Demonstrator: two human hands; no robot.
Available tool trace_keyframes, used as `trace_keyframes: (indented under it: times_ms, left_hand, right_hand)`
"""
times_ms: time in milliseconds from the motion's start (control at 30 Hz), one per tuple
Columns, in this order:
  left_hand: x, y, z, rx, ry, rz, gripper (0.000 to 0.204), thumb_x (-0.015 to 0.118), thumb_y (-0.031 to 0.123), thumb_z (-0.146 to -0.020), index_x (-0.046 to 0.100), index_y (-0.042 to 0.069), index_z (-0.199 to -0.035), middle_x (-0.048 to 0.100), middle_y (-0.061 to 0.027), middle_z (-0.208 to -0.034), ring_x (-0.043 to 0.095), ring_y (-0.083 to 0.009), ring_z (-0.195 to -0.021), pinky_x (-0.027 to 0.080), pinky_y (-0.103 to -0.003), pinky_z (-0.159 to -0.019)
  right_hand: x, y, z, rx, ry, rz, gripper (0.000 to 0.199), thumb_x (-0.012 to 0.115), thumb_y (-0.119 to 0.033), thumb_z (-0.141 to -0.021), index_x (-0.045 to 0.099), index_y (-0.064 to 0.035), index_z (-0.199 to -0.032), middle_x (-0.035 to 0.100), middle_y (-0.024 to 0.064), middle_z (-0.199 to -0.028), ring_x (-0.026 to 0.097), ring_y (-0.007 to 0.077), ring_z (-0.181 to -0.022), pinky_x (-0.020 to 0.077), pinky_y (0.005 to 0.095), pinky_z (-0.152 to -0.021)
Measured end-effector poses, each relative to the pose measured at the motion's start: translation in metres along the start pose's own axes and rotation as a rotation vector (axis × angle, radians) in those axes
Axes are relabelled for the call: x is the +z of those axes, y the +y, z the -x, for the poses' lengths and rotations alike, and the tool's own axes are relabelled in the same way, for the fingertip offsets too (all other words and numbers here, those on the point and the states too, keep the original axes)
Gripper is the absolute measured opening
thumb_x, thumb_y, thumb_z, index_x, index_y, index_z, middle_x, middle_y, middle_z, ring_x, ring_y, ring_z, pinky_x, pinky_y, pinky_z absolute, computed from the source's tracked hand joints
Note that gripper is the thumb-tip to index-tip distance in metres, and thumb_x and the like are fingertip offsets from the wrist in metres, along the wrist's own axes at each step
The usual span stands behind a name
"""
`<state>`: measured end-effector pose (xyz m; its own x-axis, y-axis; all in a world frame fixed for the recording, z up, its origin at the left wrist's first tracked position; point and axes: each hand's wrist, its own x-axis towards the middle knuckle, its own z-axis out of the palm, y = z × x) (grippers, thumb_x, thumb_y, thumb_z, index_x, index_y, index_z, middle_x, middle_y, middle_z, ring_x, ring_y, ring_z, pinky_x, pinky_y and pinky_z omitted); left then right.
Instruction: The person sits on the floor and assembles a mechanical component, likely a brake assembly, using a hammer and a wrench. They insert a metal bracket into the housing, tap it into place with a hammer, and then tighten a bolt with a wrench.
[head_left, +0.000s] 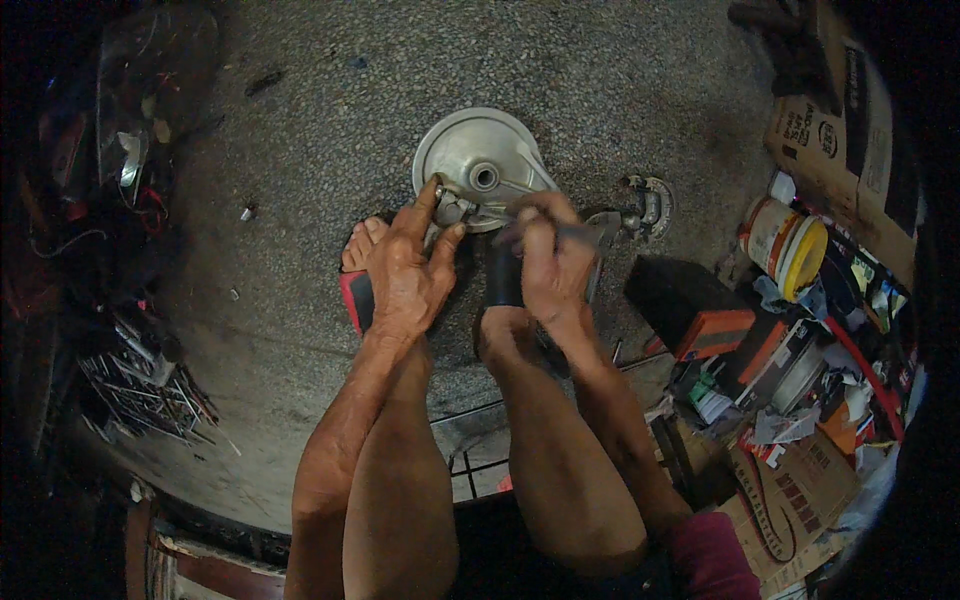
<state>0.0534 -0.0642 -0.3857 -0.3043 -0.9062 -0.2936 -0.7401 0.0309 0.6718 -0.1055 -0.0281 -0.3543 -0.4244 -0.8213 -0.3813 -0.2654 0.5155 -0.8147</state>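
Observation:
A round grey metal hub plate (478,155) lies on the speckled concrete floor in front of my feet. My left hand (408,268) grips a small metal fitting (455,208) at the plate's near rim, thumb and forefinger around it. My right hand (548,255) is closed around a thin metal tool (590,232), its tip pointing toward that fitting. My knees and shins rise between the forearms. One foot in a red sandal (356,296) shows left of the left hand.
A small metal part (645,205) lies right of the plate. A dark and orange box (695,305), a white tub with a yellow lid (790,245), cardboard boxes and clutter fill the right side. Loose metal rods (150,390) and wires pile at the left.

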Motion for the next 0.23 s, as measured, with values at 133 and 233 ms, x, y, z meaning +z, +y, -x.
trace_keyframes:
  times_ms: [133,233]
  left_hand:
    - [0.003,-0.003,0.000,0.009,0.004,0.041,0.055,0.069,0.032,-0.084,0.058,0.009,-0.133,0.069,-0.0173,-0.112,0.062,-0.0343,-0.095,0.042,-0.044,-0.089]
    - [0.003,-0.001,-0.001,-0.022,-0.023,0.057,0.055,0.070,0.032,-0.084,0.058,0.009,-0.133,0.069,-0.0172,-0.112,0.062,-0.0344,-0.095,0.042,-0.044,-0.089]
  right_hand:
    - [0.005,0.006,0.012,-0.443,0.016,0.119,0.015,0.055,-0.008,-0.088,0.065,0.0012,-0.094,0.067,0.0155,-0.079,0.067,0.0280,-0.073,0.0517,0.0343,-0.067]
    - [0.009,0.013,0.014,-0.653,0.021,0.135,0.015,0.057,-0.008,-0.087,0.066,0.0006,-0.095,0.069,0.0140,-0.084,0.067,0.0315,-0.077,0.0521,0.0362,-0.068]
